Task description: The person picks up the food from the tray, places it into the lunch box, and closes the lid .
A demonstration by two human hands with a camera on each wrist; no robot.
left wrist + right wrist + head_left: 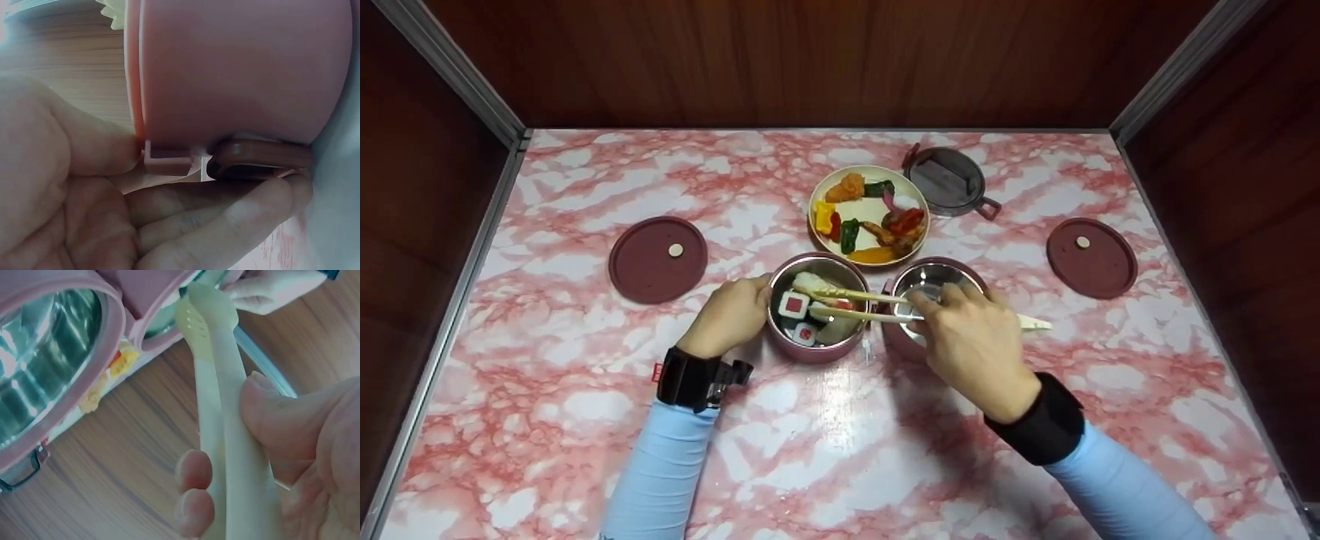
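My left hand holds the left pink food pot at its outer side. In the left wrist view the thumb is at the pot's rim and the fingers lie along a brown clasp. Inside that pot are sushi roll pieces and other pale food, partly hidden. My right hand grips cream tongs, thumb on one side and fingers on the other. The tongs' tips are over the left pot's food; whether they pinch a piece I cannot tell. Beneath the right hand stands the second pink pot, its steel inside showing.
Behind the pots sits a cream plate with several toy-like food pieces along its rim. A dark translucent lid with side clips lies beside it. One maroon round lid lies far left, another maroon lid far right. Wooden panels enclose the table.
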